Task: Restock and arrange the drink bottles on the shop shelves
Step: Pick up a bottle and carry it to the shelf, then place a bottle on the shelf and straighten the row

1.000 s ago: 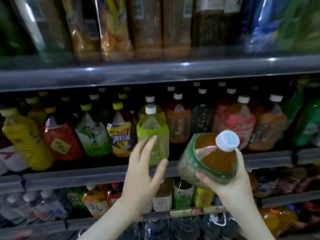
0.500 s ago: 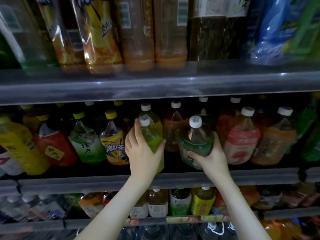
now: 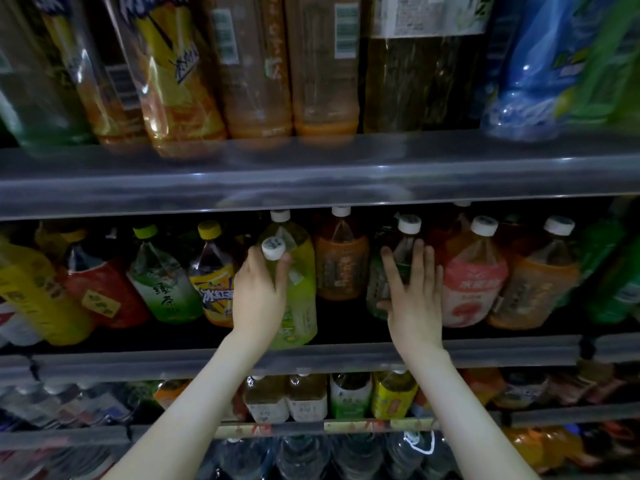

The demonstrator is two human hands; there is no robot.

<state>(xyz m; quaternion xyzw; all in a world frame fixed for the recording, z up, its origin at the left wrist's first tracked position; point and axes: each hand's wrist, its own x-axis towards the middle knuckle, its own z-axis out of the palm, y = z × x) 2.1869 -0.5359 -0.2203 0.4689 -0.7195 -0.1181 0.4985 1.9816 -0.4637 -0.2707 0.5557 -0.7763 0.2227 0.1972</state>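
- Dim shop shelving, crowded with drink bottles, around the middle shelf (image 3: 485,353).
- Left hand (image 3: 258,292): grip curled round the lime-green bottle (image 3: 298,306), which stands tilted at that shelf's front.
- Right hand (image 3: 414,296): grip spread, straight fingers flat against the green-labelled bottle (image 3: 375,285), upright farther right on that shelf.

The yellow-green bottle (image 3: 298,306), white-capped and full, stood roughly upright in the front row, with the left hand (image 3: 258,296) curled round its shoulder just under the cap. Near it on the right stood the green-labelled bottle (image 3: 376,285), upright, white cap on, the right hand (image 3: 414,296) laying straight fingers flat against its front. Behind and just right of the yellow-green one sat an orange-labelled bottle (image 3: 341,268).
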